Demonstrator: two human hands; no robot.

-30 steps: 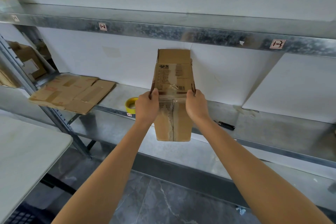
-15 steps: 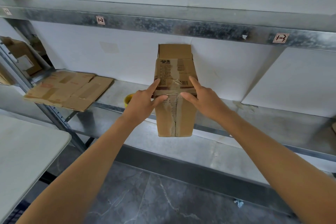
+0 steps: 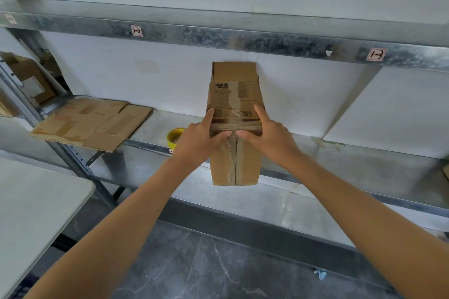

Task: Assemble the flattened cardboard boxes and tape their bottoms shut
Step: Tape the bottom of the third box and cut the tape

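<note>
A small brown cardboard box (image 3: pixel 234 94) stands assembled on the front edge of the metal shelf (image 3: pixel 340 170), its taped seam facing me and its far flap raised. My left hand (image 3: pixel 198 138) presses on the box's left side, index finger straight up along the edge and thumb lying across a strip of clear tape. My right hand (image 3: pixel 269 136) mirrors it on the right side. The two thumb tips nearly meet at the centre seam. A yellow tape roll (image 3: pixel 173 137) sits on the shelf just left of my left hand, partly hidden by it.
A stack of flattened cardboard boxes (image 3: pixel 92 121) lies on the shelf at the left, overhanging its edge. Another carton (image 3: pixel 29 77) leans at the far left. A white table (image 3: pixel 31 201) stands at lower left. The upper shelf beam (image 3: pixel 218 39) runs overhead.
A second ago both hands gripped the box's sides. They have since moved onto its front face, fingers straightened, thumbs sliding toward the centre along the tape strip. The box stayed in place.
</note>
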